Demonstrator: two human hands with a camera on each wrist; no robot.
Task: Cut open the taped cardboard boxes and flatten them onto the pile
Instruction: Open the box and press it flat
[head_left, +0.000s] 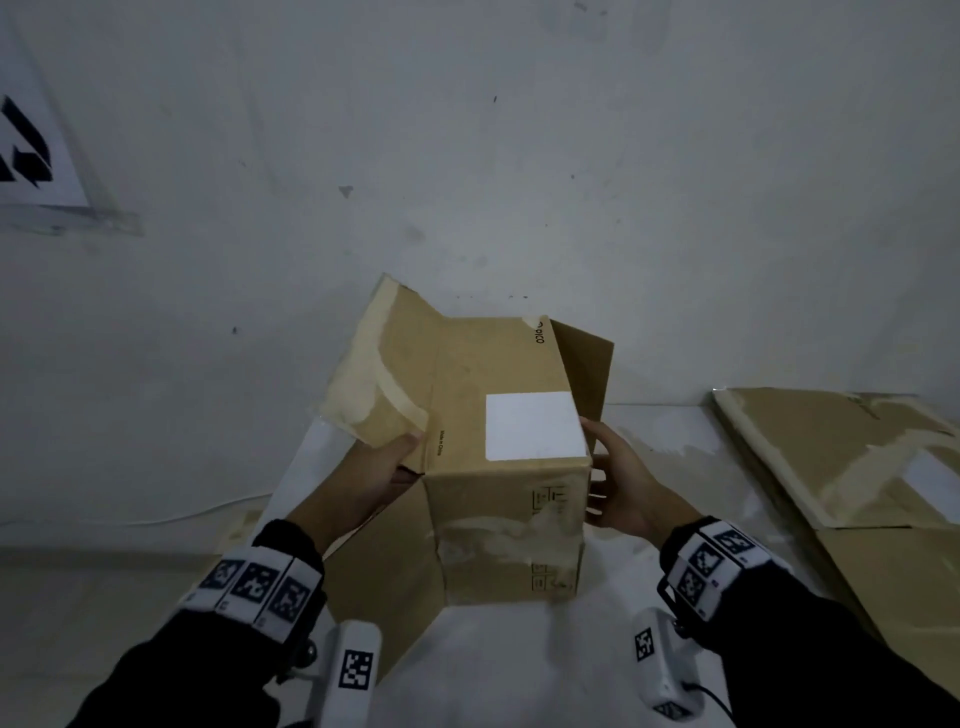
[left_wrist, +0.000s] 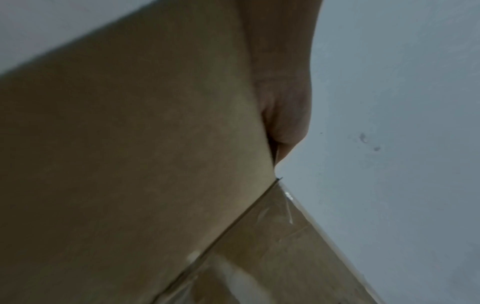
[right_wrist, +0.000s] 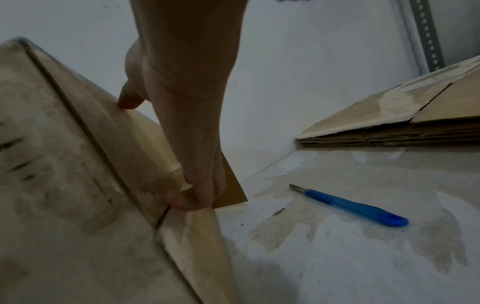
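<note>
The cardboard box (head_left: 506, 457) sits on the white tabletop (head_left: 675, 467) near the wall, flaps already loose; left hand (head_left: 376, 475) grips the taped left flap, thumb on top; right hand (head_left: 621, 483) clasps the right side panel w/ fingers curled round its edge. Prob. empty & light; panels stiff, creases fold easily, tape slick, so best held at bare edges. Flattened pile (head_left: 841, 457) lies to the right; blue cutter (right_wrist: 349, 205) lies on the table near it.
</note>
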